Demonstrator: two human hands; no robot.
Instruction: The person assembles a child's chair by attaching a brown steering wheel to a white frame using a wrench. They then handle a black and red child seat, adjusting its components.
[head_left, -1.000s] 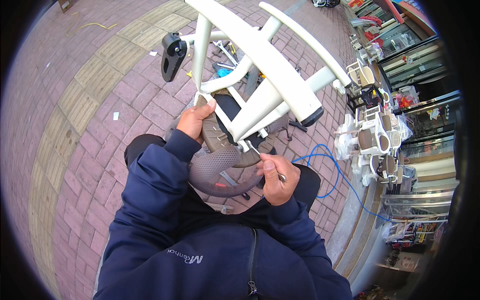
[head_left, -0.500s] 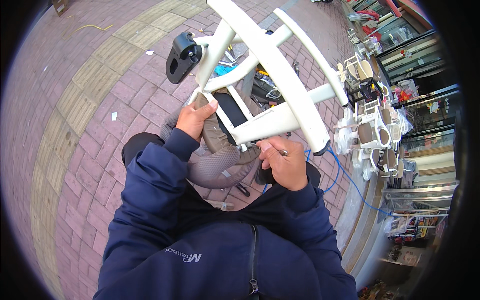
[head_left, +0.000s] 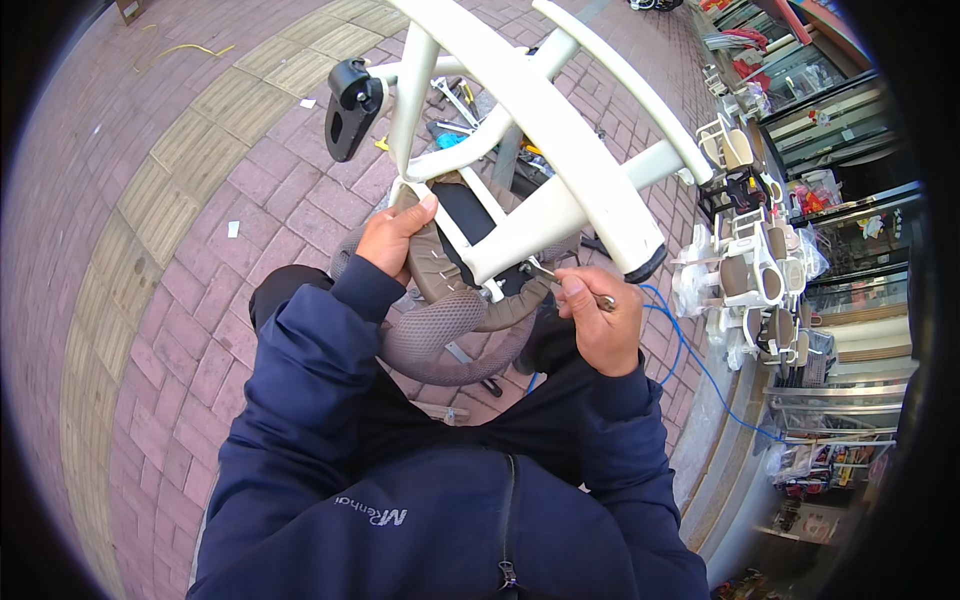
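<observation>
A white tubular chair frame (head_left: 545, 130) stands upturned in front of me, fixed to a grey-brown padded seat (head_left: 432, 335) between my knees. My left hand (head_left: 392, 240) grips the frame's near left bar at the seat's edge, thumb on top; its other fingers are mostly hidden. In my closed right hand (head_left: 603, 318) is a metal wrench (head_left: 546, 272), its far end against the frame's lower joint, near a bolt. At the frame's far left sticks out a black slotted plastic piece (head_left: 350, 118).
Scattered tools (head_left: 455, 105) lie on the pink paving beyond the frame. A blue cord (head_left: 690, 350) runs along the ground on the right. Stacked white chairs (head_left: 745, 265) line the shopfront step there. A yellow strip (head_left: 195, 47) lies far left.
My right hand has shifted right and slightly down, and more of the wrench now shows. The frame has tilted a little, its top moving up and left. My left hand keeps its grip.
</observation>
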